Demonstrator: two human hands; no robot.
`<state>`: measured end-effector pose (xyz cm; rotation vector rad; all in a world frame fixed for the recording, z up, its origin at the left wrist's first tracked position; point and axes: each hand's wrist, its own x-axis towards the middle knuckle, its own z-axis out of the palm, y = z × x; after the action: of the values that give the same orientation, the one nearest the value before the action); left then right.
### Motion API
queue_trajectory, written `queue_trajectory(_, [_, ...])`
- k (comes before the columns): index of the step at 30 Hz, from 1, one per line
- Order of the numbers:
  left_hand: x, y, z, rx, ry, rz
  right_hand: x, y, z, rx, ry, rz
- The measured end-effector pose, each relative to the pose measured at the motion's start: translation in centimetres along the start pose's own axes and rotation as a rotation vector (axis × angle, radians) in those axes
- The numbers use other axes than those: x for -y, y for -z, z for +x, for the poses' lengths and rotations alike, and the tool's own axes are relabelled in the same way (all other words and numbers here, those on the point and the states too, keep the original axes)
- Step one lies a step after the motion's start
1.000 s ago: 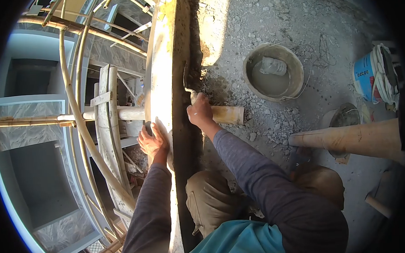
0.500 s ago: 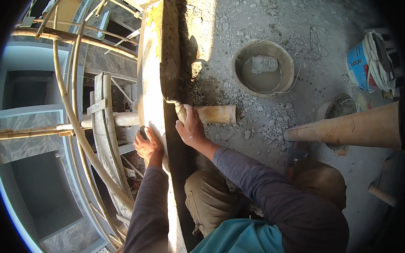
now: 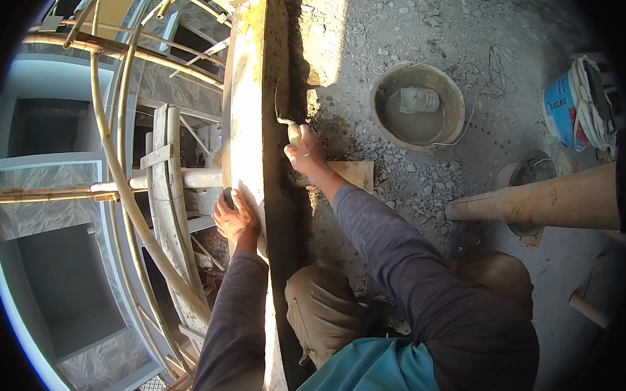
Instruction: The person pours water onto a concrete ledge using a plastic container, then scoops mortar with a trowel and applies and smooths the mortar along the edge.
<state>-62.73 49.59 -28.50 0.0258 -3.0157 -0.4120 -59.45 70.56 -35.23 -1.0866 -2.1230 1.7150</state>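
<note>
My right hand [image 3: 306,153] is closed around the handle of a trowel [image 3: 294,130]. Its bent metal neck reaches toward the damp inner side of a low wall [image 3: 274,66], and the thin blade shows almost edge-on against that face. On the wall's sunlit top [image 3: 245,115] lies my left hand [image 3: 235,219], fingers spread over the outer edge. A small dark patch shows by its fingertips; I cannot make out what it is. Under my right forearm, a short board or pipe end [image 3: 357,173] sticks out from the wall's foot.
A bucket [image 3: 387,134] holding grey liquid and a small container [image 3: 418,100] stands on the rubble-strewn floor. To the right are a blue-and-white bucket [image 3: 559,111], another bucket [image 3: 532,166] and a thick pole [image 3: 541,200]. Bamboo scaffolding [image 3: 131,209] stands beyond the wall.
My right hand and the trowel have moved forward along the wall's inner side, away from my body. My left hand stays on the wall top. The whole view has shifted slightly.
</note>
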Motion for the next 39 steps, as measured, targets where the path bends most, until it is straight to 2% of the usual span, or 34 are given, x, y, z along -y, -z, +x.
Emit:
queue_trajectory(2, [0.1,0.0,-0.1,0.008,0.006,0.007,0.0,-0.9,-1.8,-0.214,0.216,0.085])
queue_trajectory(3, [-0.1,0.2,-0.1,0.012,0.003,0.003,0.0,-1.3,-2.4,-0.234,0.262,0.129])
queue_trajectory(7, [0.2,-0.2,0.1,-0.002,-0.004,-0.003,0.6,-1.5,-5.1,-0.169,0.148,0.07])
queue_trajectory(10, [-0.2,0.1,-0.2,0.003,-0.004,-0.007,0.8,-1.8,-6.4,-0.139,0.164,0.086])
queue_trajectory(15, [-0.3,0.3,-0.2,0.011,-0.019,-0.006,-0.2,-1.4,-10.8,-0.134,0.299,0.143])
queue_trajectory(17, [-0.4,0.2,0.0,0.012,-0.009,-0.001,-0.5,-1.3,-12.0,-0.201,0.404,0.185])
queue_trajectory(22, [-0.6,0.5,-0.3,0.024,-0.009,-0.017,-0.1,-0.5,-6.4,-0.227,0.184,0.177])
queue_trajectory(24, [-0.4,0.3,-0.2,0.021,0.011,0.005,1.0,0.6,-4.5,-0.13,0.079,0.135])
queue_trajectory(27, [-0.1,0.1,0.0,0.015,0.002,0.009,1.6,-0.6,-6.0,-0.132,0.182,0.157])
queue_trajectory(28, [0.1,0.0,-0.1,0.019,0.006,0.011,1.9,-0.9,-7.6,-0.104,0.152,0.163])
queue_trajectory(30, [-0.2,0.1,0.0,0.015,0.009,0.003,1.0,-2.0,-11.0,-0.223,0.332,0.236])
queue_trajectory(34, [-0.3,0.4,-0.3,0.022,0.006,0.015,0.4,-2.6,-13.0,-0.279,0.311,0.25])
queue_trajectory(36, [-0.4,0.4,-0.3,0.014,-0.013,-0.008,0.8,-1.8,-10.9,-0.173,0.028,0.276])
queue_trajectory(39, [-0.3,0.4,-0.2,0.02,-0.001,-0.009,-0.9,-2.3,-7.9,-0.13,-0.043,0.372])
